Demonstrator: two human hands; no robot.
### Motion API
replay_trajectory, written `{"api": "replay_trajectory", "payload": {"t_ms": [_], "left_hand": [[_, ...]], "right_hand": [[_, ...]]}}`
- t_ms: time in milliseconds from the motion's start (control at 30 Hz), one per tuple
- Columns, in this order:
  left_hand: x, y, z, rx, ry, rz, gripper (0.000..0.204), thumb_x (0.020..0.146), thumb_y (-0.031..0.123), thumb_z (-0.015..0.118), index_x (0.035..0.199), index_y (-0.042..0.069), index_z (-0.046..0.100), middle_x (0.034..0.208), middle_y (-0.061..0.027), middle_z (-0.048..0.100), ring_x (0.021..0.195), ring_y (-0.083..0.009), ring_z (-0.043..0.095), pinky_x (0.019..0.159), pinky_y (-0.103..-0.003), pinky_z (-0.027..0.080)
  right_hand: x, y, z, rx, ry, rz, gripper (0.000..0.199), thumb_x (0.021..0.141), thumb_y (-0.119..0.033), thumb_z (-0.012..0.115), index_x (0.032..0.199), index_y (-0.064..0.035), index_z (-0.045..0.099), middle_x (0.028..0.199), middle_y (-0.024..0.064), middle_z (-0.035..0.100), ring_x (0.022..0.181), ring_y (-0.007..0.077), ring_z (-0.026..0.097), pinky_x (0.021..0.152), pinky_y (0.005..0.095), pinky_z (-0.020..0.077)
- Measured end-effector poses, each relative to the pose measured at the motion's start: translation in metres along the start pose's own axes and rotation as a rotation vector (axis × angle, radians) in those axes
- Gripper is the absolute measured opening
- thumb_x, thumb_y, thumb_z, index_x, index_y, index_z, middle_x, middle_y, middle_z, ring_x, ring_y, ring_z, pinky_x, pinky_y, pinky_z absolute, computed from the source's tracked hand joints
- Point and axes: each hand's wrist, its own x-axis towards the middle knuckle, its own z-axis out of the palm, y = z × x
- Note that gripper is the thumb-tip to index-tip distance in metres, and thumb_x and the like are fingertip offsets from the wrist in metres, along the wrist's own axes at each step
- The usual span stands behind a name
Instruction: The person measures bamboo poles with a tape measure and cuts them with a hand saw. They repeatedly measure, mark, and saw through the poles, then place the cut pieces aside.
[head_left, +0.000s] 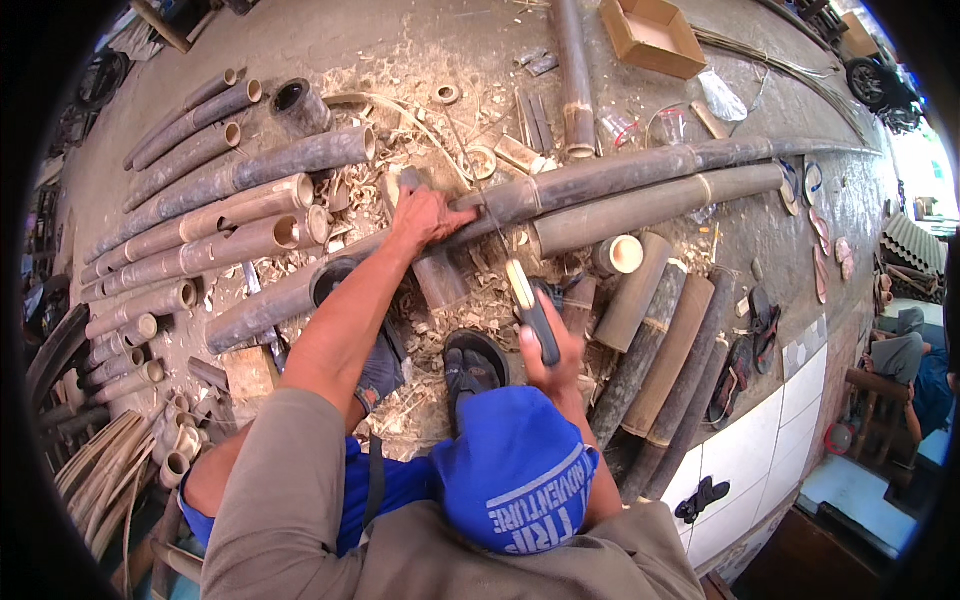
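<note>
A long dark bamboo pole point(620, 180) lies crosswise in front of me, running from the lower left to the far right. My left hand point(430, 218) grips it from above, the thumb stretched along it to the right. Just right of that thumb, the thin blade of a handsaw point(522, 285) crosses the pole. My right hand point(553, 350) is closed round the saw's dark and pale handle, on the near side. Whether the blade has cut into the pole I cannot tell. Under the pole, near my left hand, sits a short thick bamboo piece point(440, 280).
Cut bamboo tubes point(235, 175) lie in rows at the left, and more bamboo lengths point(665, 350) at the right. A second pole point(660, 207) rests alongside the first. Shavings litter the floor. Sandals point(765, 325), a cardboard box point(655, 35) and my sandalled foot point(475, 365) are around.
</note>
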Motion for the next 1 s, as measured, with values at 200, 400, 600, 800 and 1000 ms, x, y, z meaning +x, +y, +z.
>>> {"api": "replay_trajectory", "payload": {"t_ms": [200,400,600,800,1000], "left_hand": [[0.000,0.012,-0.024,-0.039,-0.165,-0.026,0.070,0.087,0.070,0.059,0.100,0.004,0.080,0.090,-0.0254,0.074,0.099,-0.0372,0.068,0.099,-0.050,0.039],[-0.004,0.017,-0.017,0.036,-0.090,0.004,0.074,0.083,0.070,0.061,0.104,0.001,0.079,0.089,-0.0247,0.074,0.099,-0.0371,0.066,0.100,-0.048,0.040],[-0.018,0.020,-0.031,0.087,-0.115,0.153,0.082,0.074,0.071,0.069,0.115,0.000,0.072,0.098,-0.0236,0.074,0.111,-0.0363,0.065,0.102,-0.049,0.043],[-0.027,0.028,-0.027,0.068,-0.074,0.074,0.088,0.067,0.060,0.085,0.128,0.000,0.063,0.109,-0.0232,0.075,0.116,-0.0379,0.065,0.105,-0.050,0.043],[-0.022,0.043,-0.028,0.025,-0.083,0.023,0.081,0.066,0.057,0.088,0.123,0.005,0.066,0.108,-0.0198,0.076,0.117,-0.0344,0.066,0.105,-0.051,0.042]], "right_hand": [[-0.043,-0.002,-0.022,-0.046,0.020,-0.057,0.057,0.094,-0.020,0.067,0.147,-0.0002,0.058,0.088,0.0160,0.076,0.072,0.0226,0.075,0.066,0.0392,0.0575],[-0.004,0.009,0.002,0.043,0.037,-0.005,0.057,0.094,-0.017,0.066,0.148,-0.0006,0.057,0.083,0.0165,0.073,0.066,0.0208,0.071,0.062,0.0378,0.0551],[0.024,-0.013,0.014,-0.002,0.041,0.019,0.052,0.095,-0.017,0.068,0.143,0.0004,0.060,0.085,0.0197,0.072,0.067,0.0253,0.073,0.062,0.0379,0.0557],[-0.067,-0.004,-0.035,-0.017,0.029,0.028,0.058,0.095,-0.019,0.067,0.149,-0.0011,0.057,0.108,0.0165,0.080,0.088,0.0199,0.079,0.076,0.0336,0.0599],[0.075,-0.030,0.022,0.089,0.055,0.047,0.047,0.101,-0.020,0.065,0.143,0.0019,0.060,0.080,0.0124,0.066,0.067,0.0143,0.059,0.062,0.0334,0.0508]]}}
